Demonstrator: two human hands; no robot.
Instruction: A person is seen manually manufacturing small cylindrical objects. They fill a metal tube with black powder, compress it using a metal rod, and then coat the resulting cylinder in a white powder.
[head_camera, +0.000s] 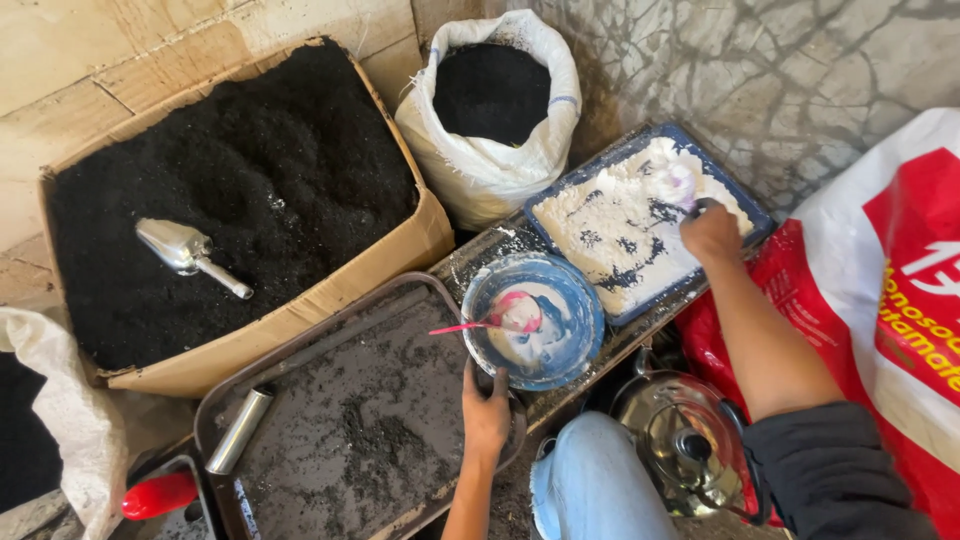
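Nearest, the left hand grips the near rim of the blue bowl, fingers curled over its edge; a pink spoon rests in the white paste inside. Beyond, the right hand reaches over the blue tray of white powder, fingers clenched around a small whitish scoop. Farther left sits a cardboard box of black granules.

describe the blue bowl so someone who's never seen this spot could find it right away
Start at the big cardboard box of black granules on the left, then move right past the dark tray. The blue bowl sits just above the left hand. It alone is round, smeared white inside, with a pink spoon in it.
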